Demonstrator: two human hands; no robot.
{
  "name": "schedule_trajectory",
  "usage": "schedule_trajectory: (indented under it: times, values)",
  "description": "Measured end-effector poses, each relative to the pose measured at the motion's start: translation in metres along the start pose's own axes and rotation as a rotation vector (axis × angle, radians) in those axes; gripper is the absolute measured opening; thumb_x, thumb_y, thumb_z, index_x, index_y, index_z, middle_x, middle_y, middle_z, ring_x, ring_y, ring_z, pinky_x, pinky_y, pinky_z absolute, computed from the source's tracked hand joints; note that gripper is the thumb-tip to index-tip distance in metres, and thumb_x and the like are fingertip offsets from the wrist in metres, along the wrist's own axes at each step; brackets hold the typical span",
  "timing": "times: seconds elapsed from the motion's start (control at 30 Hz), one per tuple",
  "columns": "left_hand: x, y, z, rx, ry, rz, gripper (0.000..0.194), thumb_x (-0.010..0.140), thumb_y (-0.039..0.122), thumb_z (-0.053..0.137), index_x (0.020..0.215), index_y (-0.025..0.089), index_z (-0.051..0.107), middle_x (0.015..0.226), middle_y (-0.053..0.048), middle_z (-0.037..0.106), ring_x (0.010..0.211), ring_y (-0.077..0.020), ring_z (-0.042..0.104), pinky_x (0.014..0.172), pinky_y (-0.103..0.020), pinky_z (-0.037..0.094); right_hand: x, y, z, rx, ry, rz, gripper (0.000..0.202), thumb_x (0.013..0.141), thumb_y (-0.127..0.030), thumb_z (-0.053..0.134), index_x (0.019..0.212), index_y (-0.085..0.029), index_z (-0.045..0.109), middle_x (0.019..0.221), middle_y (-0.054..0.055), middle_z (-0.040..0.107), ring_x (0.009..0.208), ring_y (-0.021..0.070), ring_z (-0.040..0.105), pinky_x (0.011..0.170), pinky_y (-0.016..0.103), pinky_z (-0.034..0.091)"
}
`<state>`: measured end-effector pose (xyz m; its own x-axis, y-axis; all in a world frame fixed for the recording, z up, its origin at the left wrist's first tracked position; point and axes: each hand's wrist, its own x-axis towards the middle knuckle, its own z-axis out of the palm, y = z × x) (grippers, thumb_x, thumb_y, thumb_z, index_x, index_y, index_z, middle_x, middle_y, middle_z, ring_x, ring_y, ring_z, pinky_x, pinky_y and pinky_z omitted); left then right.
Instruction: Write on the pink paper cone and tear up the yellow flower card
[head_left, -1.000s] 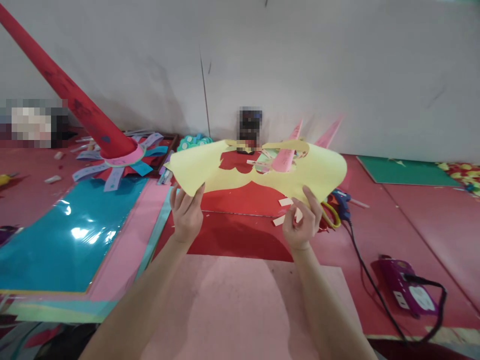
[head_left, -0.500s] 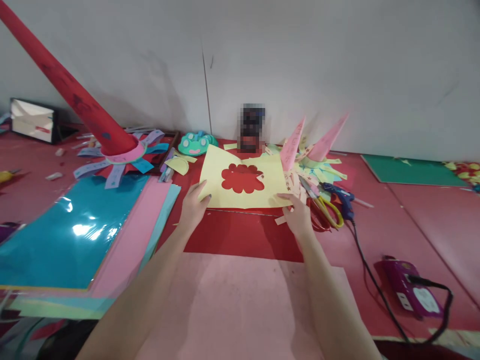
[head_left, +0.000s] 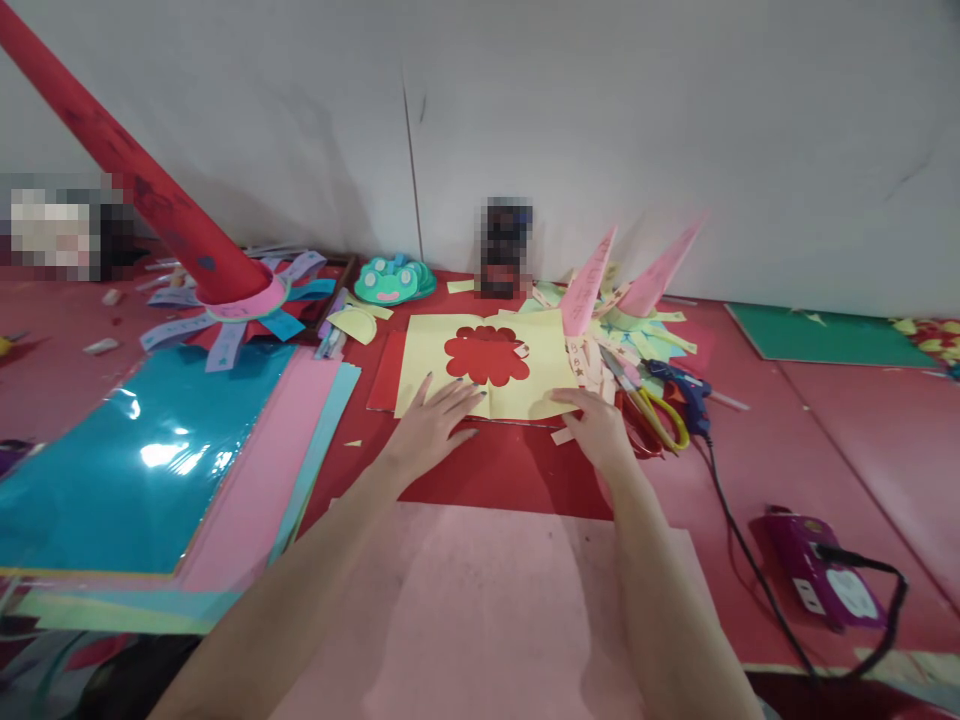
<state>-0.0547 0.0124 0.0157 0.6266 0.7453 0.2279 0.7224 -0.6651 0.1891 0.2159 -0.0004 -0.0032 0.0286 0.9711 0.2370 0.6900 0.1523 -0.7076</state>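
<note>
A pale yellow sheet of paper [head_left: 546,350], creased down the middle, lies over red paper [head_left: 384,375]. Red shows through a scalloped, cloud-shaped hole [head_left: 487,362] at its centre. My left hand [head_left: 431,430] rests flat across the sheet's lower left part, fingers spread and open. At the lower right corner my right hand [head_left: 596,425] is closed on the sheet's edge, its fingers curled. Close beside my right hand lie yellow-handled scissors [head_left: 664,415] and a blue glue gun [head_left: 686,390]; a red loop, partly hidden, shows under the scissors.
Pink paper cones [head_left: 589,285] with paper strips stand behind on the right. A tall red cone [head_left: 180,235] leans at left above a glossy blue sheet [head_left: 135,470]. The glue gun's cord runs to a purple box [head_left: 821,570]. Pink paper [head_left: 480,610] covers the near side.
The yellow sheet's raised left half has come down flat. My left hand has let go of its left edge and moved right, spreading on top. My right hand stays at the corner.
</note>
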Motion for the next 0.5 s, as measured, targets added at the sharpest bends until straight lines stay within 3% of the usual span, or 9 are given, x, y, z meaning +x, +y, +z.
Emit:
schedule_trajectory:
  times: [0.17, 0.3, 0.4, 0.5]
  values:
    - [0.000, -0.005, 0.007, -0.053, -0.004, -0.027, 0.030, 0.094, 0.026, 0.038, 0.118, 0.024, 0.056, 0.126, -0.001, 0.058, 0.118, -0.0155, 0.052, 0.106, -0.040, 0.034, 0.001, -0.002, -0.008, 0.010, -0.015, 0.078, 0.028, 0.068, -0.015, 0.048, 0.082, -0.023, 0.071, 0.097, 0.003, 0.071, 0.092, 0.0206, 0.060, 0.084, 0.038, 0.050]
    - [0.000, -0.014, 0.009, -0.089, 0.060, -0.009, 0.029, 0.093, 0.027, 0.039, 0.114, 0.022, 0.059, 0.118, -0.001, 0.063, 0.112, -0.0155, 0.057, 0.099, -0.036, 0.042, 0.000, -0.005, -0.012, 0.139, -0.047, 0.216, 0.019, 0.070, -0.030, 0.058, 0.082, -0.025, 0.072, 0.101, 0.003, 0.070, 0.084, 0.0204, 0.061, 0.059, 0.030, 0.052]
    - [0.000, -0.017, 0.008, -0.124, 0.081, -0.006, 0.031, 0.094, 0.029, 0.036, 0.109, 0.022, 0.062, 0.112, 0.000, 0.066, 0.108, -0.0157, 0.059, 0.094, -0.035, 0.047, 0.000, -0.005, -0.013, 0.270, -0.071, 0.361, 0.025, 0.068, -0.039, 0.062, 0.086, -0.024, 0.072, 0.106, 0.005, 0.068, 0.076, 0.0193, 0.062, 0.037, 0.021, 0.040]
    - [-0.001, -0.016, 0.003, -0.136, 0.109, -0.041, 0.032, 0.094, 0.031, 0.035, 0.100, 0.021, 0.065, 0.106, -0.001, 0.069, 0.100, -0.0157, 0.063, 0.085, -0.031, 0.051, 0.001, -0.004, -0.012, 0.341, -0.076, 0.399, 0.030, 0.066, -0.043, 0.065, 0.086, -0.022, 0.072, 0.106, 0.006, 0.068, 0.065, 0.0157, 0.060, 0.030, 0.018, 0.032]
